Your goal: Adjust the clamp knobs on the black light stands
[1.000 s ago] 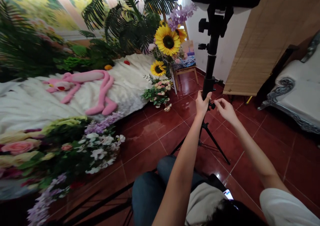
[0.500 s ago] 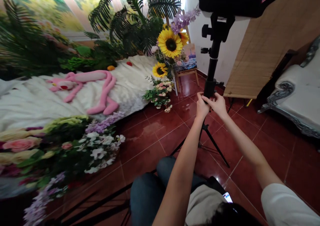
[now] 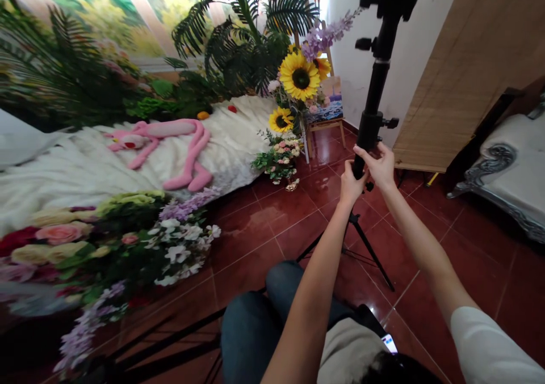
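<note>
The black light stand (image 3: 374, 97) is gripped by both hands on the red tiled floor (image 3: 264, 231), just in front of the bamboo screen (image 3: 464, 66). The pole is wrapped by the left hand (image 3: 351, 184), fingers closed around it below the locking collar. Just above, the right hand (image 3: 378, 164) is curled onto the same pole from the other side, fingers closed on it beside the small knob (image 3: 390, 123). The two hands are touching. The stand's legs (image 3: 366, 248) are spread on the tiles beneath them.

To the left, a sunflower arrangement (image 3: 300, 77) and a small easel (image 3: 327, 124) are seen near the stand. Farther left, a pink plush toy (image 3: 170, 140) is laid on white fabric (image 3: 76, 168). A silver-framed sofa (image 3: 506, 168) is set at the right edge.
</note>
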`<state>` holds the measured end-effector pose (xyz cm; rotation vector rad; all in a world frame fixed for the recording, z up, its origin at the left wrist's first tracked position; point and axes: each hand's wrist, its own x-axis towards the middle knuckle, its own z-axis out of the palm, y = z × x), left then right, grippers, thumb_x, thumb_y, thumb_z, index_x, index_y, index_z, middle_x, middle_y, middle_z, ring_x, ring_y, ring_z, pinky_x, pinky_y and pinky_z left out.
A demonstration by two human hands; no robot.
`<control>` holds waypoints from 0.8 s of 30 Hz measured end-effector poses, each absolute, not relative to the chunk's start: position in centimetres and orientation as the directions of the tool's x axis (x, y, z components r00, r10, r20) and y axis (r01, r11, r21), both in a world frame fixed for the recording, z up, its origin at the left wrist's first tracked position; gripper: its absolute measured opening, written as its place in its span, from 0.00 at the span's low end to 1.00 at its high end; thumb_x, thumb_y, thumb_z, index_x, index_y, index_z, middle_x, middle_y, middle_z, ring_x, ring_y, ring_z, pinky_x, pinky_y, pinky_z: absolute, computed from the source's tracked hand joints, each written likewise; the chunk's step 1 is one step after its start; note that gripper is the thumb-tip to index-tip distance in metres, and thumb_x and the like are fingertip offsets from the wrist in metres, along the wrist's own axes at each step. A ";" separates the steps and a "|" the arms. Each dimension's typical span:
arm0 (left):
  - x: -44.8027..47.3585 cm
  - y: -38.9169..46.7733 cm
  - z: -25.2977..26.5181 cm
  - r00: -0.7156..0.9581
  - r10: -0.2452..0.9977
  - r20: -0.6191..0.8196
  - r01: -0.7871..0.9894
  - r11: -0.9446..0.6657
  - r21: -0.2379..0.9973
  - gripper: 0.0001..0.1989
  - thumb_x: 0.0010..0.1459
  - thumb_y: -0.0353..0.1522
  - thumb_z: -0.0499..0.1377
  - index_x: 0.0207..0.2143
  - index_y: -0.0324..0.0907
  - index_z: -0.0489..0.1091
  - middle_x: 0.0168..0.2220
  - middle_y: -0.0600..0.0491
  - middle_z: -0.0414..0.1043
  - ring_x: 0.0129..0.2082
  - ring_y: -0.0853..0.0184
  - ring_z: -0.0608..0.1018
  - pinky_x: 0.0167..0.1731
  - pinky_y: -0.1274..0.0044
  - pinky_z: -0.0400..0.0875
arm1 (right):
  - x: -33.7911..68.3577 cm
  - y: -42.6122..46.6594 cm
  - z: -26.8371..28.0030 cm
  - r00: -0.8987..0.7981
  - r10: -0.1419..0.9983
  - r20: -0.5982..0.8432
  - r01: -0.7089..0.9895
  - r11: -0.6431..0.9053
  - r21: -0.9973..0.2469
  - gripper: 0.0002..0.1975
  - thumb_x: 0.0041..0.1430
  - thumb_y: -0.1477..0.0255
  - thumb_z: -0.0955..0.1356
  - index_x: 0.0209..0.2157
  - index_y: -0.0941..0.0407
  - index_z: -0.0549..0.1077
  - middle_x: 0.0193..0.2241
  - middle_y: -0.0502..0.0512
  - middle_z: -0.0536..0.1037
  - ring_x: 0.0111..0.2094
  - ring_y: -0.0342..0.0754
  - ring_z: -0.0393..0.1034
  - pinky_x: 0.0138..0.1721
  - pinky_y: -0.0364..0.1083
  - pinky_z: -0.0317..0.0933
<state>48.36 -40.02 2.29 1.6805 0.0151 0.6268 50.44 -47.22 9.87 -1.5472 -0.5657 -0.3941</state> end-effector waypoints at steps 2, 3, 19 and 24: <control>48.3 -40.1 2.4 0.844 0.363 0.395 -0.330 -0.230 0.916 0.20 0.54 0.43 0.63 0.43 0.44 0.61 0.30 0.53 0.74 0.27 0.68 0.77 0.29 0.77 0.68 | 51.2 -47.1 11.1 0.776 0.134 0.616 0.619 0.031 -0.785 0.25 0.51 0.51 0.71 0.45 0.53 0.74 0.44 0.58 0.79 0.49 0.53 0.73 0.49 0.54 0.69; 48.2 -40.2 2.5 0.843 0.366 0.395 -0.330 -0.228 0.916 0.21 0.54 0.45 0.63 0.43 0.44 0.61 0.30 0.54 0.73 0.26 0.69 0.76 0.29 0.77 0.68 | 51.6 -47.0 11.8 0.755 0.146 0.639 0.640 0.042 -0.767 0.25 0.52 0.51 0.71 0.45 0.53 0.74 0.44 0.58 0.78 0.50 0.53 0.73 0.50 0.54 0.69; 48.1 -40.2 2.6 0.833 0.352 0.427 -0.406 -0.134 0.904 0.22 0.63 0.51 0.46 0.44 0.43 0.64 0.27 0.56 0.72 0.24 0.74 0.74 0.29 0.80 0.67 | 54.1 -46.0 19.1 0.629 0.063 0.775 0.768 0.103 -0.632 0.20 0.52 0.53 0.72 0.37 0.54 0.73 0.34 0.52 0.78 0.40 0.50 0.76 0.48 0.52 0.70; 48.2 -40.2 2.4 0.804 0.351 0.480 -0.431 -0.212 0.877 0.23 0.64 0.51 0.45 0.42 0.43 0.67 0.25 0.56 0.71 0.24 0.74 0.73 0.28 0.80 0.66 | 54.2 -46.6 19.3 0.613 0.121 0.780 0.782 0.046 -0.622 0.24 0.53 0.50 0.70 0.40 0.56 0.73 0.38 0.54 0.79 0.44 0.49 0.75 0.50 0.53 0.69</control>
